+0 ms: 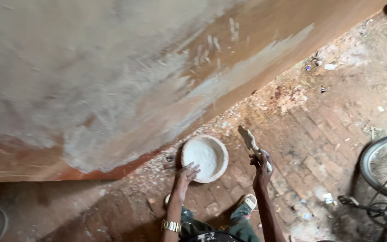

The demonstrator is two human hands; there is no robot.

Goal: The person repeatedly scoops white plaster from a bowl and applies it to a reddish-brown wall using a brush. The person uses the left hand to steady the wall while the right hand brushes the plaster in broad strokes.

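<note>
A round pan point(205, 158) coated with white plaster stands on the brick floor point(319, 134) at the foot of a wall. My left hand point(185, 174) rests on the pan's near rim, fingers spread over the edge, a gold watch on that wrist. My right hand point(262, 164) is closed around the handle of a plaster-smeared trowel point(247, 138), whose blade points up and away, just right of the pan. My feet in sandals show below the hands.
The reddish wall point(113, 80) is patchily covered with grey-white plaster. Plaster crumbs lie along its base. A bicycle wheel and pedal point(384, 175) stand at the right edge. A pale object sits at the lower left corner.
</note>
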